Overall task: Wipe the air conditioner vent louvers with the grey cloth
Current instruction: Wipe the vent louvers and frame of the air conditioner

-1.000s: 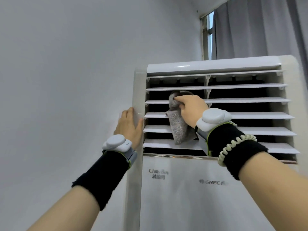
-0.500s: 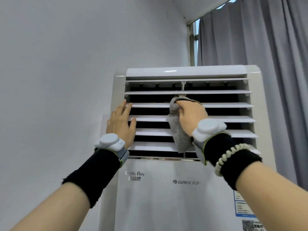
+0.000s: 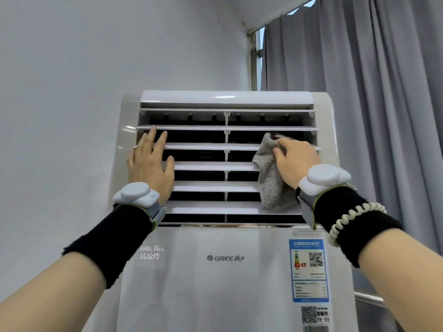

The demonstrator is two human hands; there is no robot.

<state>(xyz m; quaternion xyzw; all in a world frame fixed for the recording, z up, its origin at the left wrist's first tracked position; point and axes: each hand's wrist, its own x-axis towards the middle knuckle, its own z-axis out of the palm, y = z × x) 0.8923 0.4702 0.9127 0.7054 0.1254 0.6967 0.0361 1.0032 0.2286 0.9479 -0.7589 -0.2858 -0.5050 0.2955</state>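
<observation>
Your right hand (image 3: 296, 161) is clenched on the grey cloth (image 3: 269, 178), pressing its bunched top against the right end of the louvers (image 3: 206, 146), at the gap between the 2nd and 3rd slats from the top. The rest of the cloth hangs down in front of the lower slats, its bottom edge reaching the lowest one. Your fingers point up and left into the cloth, so the grip is tight around the upper fold.

Your left hand (image 3: 149, 164) holds nothing: it lies flat and spread on the left end of the vent, palm on the slats and the unit's (image 3: 225, 283) frame, fingertips reaching up to the 2nd slat. The 2 hands are well apart, with the vent's central divider between them.

Each wrist carries a white tracker (image 3: 135, 195) over a black wristband (image 3: 112, 243); a coiled band (image 3: 351, 218) circles the right one. A blue label (image 3: 309, 269) sits on the unit's front panel, below your right wrist. A grey curtain (image 3: 383, 116) hangs just to the right of the unit.
</observation>
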